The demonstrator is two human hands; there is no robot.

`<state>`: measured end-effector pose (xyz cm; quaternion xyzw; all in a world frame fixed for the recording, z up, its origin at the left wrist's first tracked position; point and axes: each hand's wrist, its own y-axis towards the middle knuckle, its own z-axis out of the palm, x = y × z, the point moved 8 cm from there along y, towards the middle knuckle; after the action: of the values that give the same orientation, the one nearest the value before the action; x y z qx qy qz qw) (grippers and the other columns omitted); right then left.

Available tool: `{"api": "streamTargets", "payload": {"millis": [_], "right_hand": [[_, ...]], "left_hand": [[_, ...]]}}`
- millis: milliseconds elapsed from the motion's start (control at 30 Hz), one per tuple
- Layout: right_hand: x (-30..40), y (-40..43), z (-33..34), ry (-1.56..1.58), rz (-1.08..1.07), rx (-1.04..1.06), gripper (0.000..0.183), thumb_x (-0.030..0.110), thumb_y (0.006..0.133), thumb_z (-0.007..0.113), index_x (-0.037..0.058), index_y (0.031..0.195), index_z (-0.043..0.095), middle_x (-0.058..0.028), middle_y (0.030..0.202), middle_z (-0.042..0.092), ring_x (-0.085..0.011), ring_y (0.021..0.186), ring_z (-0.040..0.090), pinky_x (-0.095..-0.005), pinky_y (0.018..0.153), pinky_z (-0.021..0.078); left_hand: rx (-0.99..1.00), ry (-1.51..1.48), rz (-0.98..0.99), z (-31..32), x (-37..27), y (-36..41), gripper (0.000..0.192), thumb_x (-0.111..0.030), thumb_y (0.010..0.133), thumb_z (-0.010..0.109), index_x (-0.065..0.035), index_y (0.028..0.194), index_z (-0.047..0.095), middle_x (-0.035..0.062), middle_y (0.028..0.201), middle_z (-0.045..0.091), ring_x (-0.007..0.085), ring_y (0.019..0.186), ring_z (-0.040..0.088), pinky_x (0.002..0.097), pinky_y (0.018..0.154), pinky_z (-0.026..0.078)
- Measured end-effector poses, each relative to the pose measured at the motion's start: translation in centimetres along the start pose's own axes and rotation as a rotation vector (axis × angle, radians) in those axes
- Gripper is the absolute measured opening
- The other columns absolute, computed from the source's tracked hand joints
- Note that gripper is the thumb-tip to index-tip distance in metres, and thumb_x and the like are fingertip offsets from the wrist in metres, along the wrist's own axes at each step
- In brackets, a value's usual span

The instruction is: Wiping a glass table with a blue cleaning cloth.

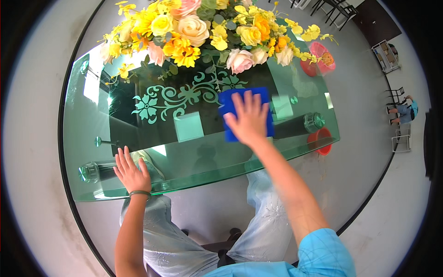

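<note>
Under my right hand (247, 119) lies a folded blue cloth (226, 100), pressed flat on the glass tabletop (214, 152). The fingers of that hand are spread over the cloth. My left hand (132, 173), with a dark bracelet (140, 193) at the wrist, rests palm down with fingers apart near the front left edge of the glass and holds nothing. A green floral scroll pattern (188, 95) on a dark panel shows left of the cloth. Beyond it stands a large arrangement of yellow, orange and pink flowers (193, 30).
Red and pink plastic baskets (316, 59) stand beyond the table's right side. A red bucket (324, 141) is by the right front corner. Farther right, a person in a blue top (408, 110) is near chairs and a wheeled rack (386, 57).
</note>
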<state>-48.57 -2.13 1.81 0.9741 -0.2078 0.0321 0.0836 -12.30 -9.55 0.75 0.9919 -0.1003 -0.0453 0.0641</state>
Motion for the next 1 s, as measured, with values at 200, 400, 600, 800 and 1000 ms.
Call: {"api": "streamTargets", "payload": {"millis": [200,400,600,800,1000], "right_hand": [[17.6,-5.8,0.1,0.334,-0.305,0.023,0.067,0.049,0.081,0.051,0.0161,0.139,0.038,-0.0191,0.146,0.027,-0.0417,0.136,0.018,-0.0611,0.107,0.0076],[22.0,-10.4,-0.2,0.425,-0.441,0.081,0.064,0.049,0.082,0.053,0.0202,0.137,0.041,-0.0155,0.145,0.031,-0.0381,0.134,0.024,-0.06,0.107,0.0115],[8.5,-9.4,-2.8,0.178,-0.207,0.136,0.061,0.044,0.077,0.059,0.0202,0.131,0.045,-0.0128,0.139,0.037,-0.0361,0.13,0.028,-0.0603,0.103,0.0188],[-11.6,-10.8,-1.9,-0.032,0.235,0.02,0.06,0.048,0.09,0.043,0.0224,0.143,0.03,-0.0123,0.149,0.025,-0.0344,0.138,0.019,-0.0567,0.108,0.0104],[-13.9,-9.4,-1.0,-0.073,0.485,0.071,0.061,0.054,0.092,0.033,0.024,0.145,0.023,-0.0128,0.15,0.02,-0.0353,0.138,0.016,-0.0588,0.107,0.0104]], "left_hand": [[-0.024,0.002,0.013,0.2,-0.2,-0.1,0.051,-0.032,0.096,0.034,-0.0146,0.143,0.027,0.0077,0.148,0.026,0.0269,0.138,0.02,0.0499,0.11,0.015],[-0.02,-0.078,0.003,0.0,0.1,0.0,0.05,-0.026,0.093,0.035,-0.0144,0.142,0.029,0.0079,0.148,0.026,0.0269,0.138,0.021,0.0505,0.11,0.014],[-0.015,-0.089,-0.019,0.3,0.5,0.0,0.051,-0.028,0.093,0.035,-0.0154,0.142,0.03,0.0064,0.149,0.026,0.0256,0.138,0.021,0.0493,0.111,0.013],[-0.001,-0.096,-0.026,0.4,0.0,0.1,0.051,-0.029,0.094,0.034,-0.0163,0.143,0.028,0.0074,0.149,0.025,0.0258,0.138,0.02,0.0498,0.111,0.011],[0.026,-0.087,-0.036,0.1,0.1,0.1,0.052,-0.029,0.095,0.034,-0.0146,0.144,0.025,0.0092,0.149,0.023,0.0274,0.139,0.019,0.0507,0.111,0.011]]}}
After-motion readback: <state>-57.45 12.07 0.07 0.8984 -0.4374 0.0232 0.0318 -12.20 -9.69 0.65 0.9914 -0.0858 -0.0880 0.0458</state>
